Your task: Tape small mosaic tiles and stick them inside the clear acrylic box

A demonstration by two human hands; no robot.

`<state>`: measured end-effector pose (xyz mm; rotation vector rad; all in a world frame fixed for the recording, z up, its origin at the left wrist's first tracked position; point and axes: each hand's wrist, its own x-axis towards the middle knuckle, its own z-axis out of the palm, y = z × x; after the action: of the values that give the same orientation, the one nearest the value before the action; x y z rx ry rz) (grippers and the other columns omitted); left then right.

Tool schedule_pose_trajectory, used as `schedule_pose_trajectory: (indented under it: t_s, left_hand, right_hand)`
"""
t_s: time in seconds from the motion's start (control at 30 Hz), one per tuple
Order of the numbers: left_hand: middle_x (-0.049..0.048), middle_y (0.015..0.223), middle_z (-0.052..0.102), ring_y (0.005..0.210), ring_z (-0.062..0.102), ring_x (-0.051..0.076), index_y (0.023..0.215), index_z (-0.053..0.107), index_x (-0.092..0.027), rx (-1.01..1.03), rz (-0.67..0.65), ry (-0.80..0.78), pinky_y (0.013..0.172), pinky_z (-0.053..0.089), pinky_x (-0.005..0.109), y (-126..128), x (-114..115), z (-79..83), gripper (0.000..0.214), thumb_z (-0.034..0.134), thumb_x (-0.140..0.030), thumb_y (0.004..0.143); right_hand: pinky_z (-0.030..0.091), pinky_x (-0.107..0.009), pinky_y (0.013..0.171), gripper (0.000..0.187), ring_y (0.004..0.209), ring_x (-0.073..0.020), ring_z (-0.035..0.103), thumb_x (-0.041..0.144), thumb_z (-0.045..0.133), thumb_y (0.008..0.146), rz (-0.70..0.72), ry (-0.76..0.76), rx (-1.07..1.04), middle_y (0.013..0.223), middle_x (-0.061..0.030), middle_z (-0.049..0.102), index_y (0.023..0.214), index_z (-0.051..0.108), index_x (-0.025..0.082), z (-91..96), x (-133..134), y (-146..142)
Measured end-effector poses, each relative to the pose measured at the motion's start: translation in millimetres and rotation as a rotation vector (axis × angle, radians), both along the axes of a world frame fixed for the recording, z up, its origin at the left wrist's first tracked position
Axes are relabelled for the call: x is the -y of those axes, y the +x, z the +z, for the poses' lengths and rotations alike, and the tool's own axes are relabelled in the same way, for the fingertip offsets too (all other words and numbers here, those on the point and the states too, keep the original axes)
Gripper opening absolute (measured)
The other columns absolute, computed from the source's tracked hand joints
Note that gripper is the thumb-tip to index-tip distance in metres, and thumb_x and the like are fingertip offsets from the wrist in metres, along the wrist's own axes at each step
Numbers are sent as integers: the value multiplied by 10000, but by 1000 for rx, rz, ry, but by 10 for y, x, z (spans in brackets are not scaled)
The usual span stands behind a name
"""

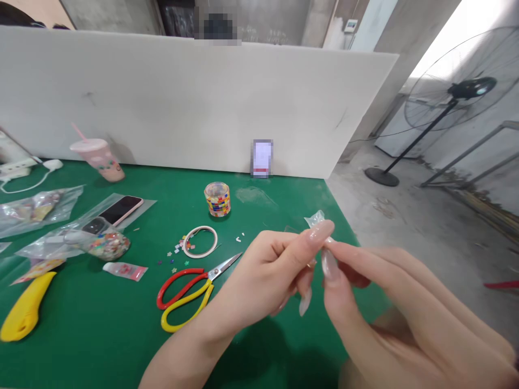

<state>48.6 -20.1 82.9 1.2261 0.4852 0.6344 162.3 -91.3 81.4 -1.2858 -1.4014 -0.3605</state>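
Observation:
My left hand (275,270) is closed in a pinch, and a small piece of crinkled clear plastic (315,218) sticks out above its thumb. My right hand (377,297) meets it at the fingertips, with thumb and forefinger pinched together. What lies between the right fingertips is too small to make out. Left of the hands lie scissors (211,282) with one red and one yellow handle, blades apart. Beyond them are a white ring-shaped roll (216,241) and a cup-like piece (219,201) covered in coloured squares. Small coloured bits (178,249) are scattered beside the roll.
On the green table (121,319) at left are a yellow-handled tool (26,310), a small tube (125,271), a clear container of colourful bits (109,246), a phone (126,209), plastic bags (40,208) and a pink cup (98,156). A white panel (182,102) closes the back; a fan (454,92) stands right.

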Motion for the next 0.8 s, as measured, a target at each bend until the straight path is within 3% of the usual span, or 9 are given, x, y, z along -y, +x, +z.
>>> schedule_pose_trajectory:
  t_s: [0.27, 0.43, 0.6, 0.73, 0.8]
  left_hand:
    - [-60, 254, 232, 258, 234, 62, 378, 390, -218, 275, -307, -198, 365, 237, 252, 43, -57, -101, 783, 475, -766, 930]
    - [-49, 262, 266, 272, 221, 59, 412, 423, -190, 464, -521, -290, 389, 256, 235, 71, -62, -117, 766, 457, -690, 991]
    - [-52, 289, 193, 268, 227, 56, 443, 364, -178, 566, -585, -330, 368, 229, 221, 39, -28, -60, 736, 376, -557, 1073]
    - [-43, 260, 212, 275, 222, 71, 440, 384, -188, 576, -574, -328, 377, 230, 245, 40, -9, -65, 732, 364, -542, 1081]
    - [-43, 260, 222, 278, 228, 68, 440, 388, -187, 570, -565, -322, 380, 232, 240, 41, -7, -68, 730, 389, -550, 1073]
  right_hand:
    - [529, -297, 640, 113, 650, -134, 646, 295, 625, 982, -75, -104, -178, 816, 46, 720, 965, 727, 339, 38, 102, -158]
    - [492, -302, 608, 125, 662, -140, 649, 243, 672, 951, -128, -16, -222, 835, 28, 724, 868, 751, 295, 72, 99, -193]
    - [457, -327, 519, 119, 625, -164, 633, 249, 652, 925, -106, -71, -253, 803, 15, 714, 849, 724, 305, 80, 121, -129]
    - [366, -288, 416, 100, 500, -118, 574, 283, 638, 924, -45, -143, -150, 713, 67, 685, 909, 697, 363, 75, 139, -94]
    - [381, -280, 430, 96, 517, -116, 594, 288, 641, 929, -45, -142, -162, 721, 66, 699, 917, 703, 360, 63, 133, -115]
